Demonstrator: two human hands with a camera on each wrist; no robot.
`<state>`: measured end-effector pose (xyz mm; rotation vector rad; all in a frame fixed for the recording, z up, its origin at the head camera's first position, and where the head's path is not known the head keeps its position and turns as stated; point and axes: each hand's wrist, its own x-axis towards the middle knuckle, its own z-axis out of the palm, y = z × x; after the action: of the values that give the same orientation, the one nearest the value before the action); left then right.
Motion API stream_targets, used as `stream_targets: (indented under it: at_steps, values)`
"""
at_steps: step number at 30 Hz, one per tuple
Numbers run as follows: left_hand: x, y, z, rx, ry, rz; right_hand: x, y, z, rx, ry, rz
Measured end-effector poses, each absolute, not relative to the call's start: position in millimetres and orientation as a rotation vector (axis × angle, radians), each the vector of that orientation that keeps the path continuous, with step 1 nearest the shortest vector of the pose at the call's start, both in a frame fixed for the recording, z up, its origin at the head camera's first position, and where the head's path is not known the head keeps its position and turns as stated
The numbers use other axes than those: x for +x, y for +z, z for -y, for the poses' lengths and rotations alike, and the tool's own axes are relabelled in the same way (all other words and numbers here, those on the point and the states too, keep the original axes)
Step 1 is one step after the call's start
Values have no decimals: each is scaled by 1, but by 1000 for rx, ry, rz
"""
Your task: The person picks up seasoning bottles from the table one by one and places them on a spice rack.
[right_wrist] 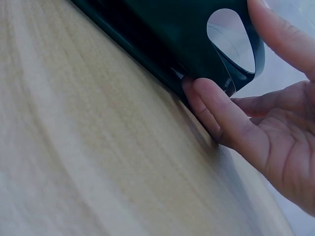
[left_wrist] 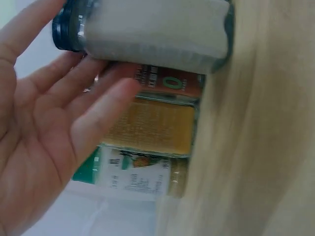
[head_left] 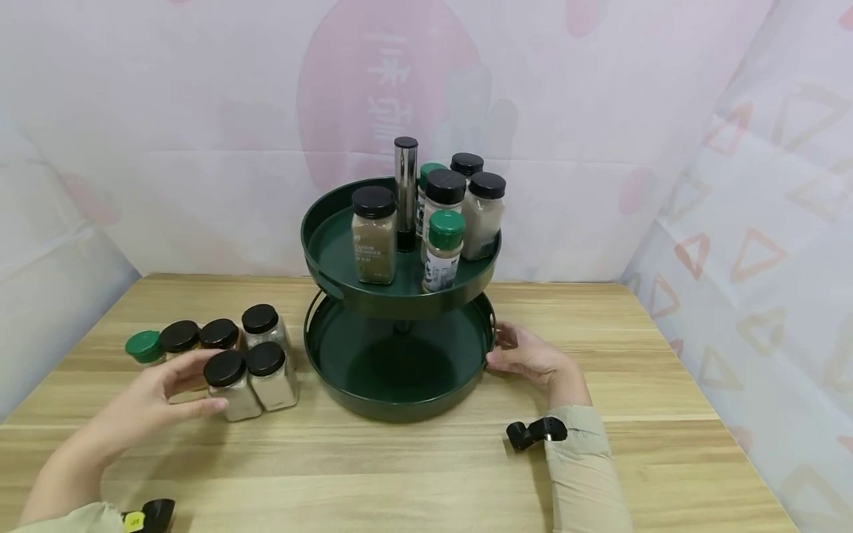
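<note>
My left hand (head_left: 156, 392) is spread around a clear square spice jar (head_left: 240, 400) with a black lid, thumb at its front and fingers behind. In the left wrist view, this pale-powder jar (left_wrist: 157, 37) stands between my thumb and the other fingers. A second pale-powder jar (head_left: 275, 386) stands right beside it. My right hand (head_left: 533, 355) touches the right side of the dark green two-tier turntable's lower tray (head_left: 393, 409). In the right wrist view, its fingertips rest on the green wall (right_wrist: 187, 44) next to the oval handle cutout.
Behind the left hand stand more jars: a green-lidded one (head_left: 143, 346), two with black lids (head_left: 180, 337) and another clear one (head_left: 261, 322). The upper tray (head_left: 326, 277) carries a cumin jar (head_left: 375, 248), a green-capped bottle (head_left: 443, 259) and several others around a metal post (head_left: 406, 185).
</note>
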<state>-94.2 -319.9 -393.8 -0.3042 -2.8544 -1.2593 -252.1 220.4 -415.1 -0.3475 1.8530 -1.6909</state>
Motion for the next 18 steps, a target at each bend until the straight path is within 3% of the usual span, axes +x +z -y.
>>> stream_targets:
  at_steps: [18]
  values:
    - [-99, -399, 315, -354, -1233, 2908, -252, -415, -221, -355, -1721, -1812]
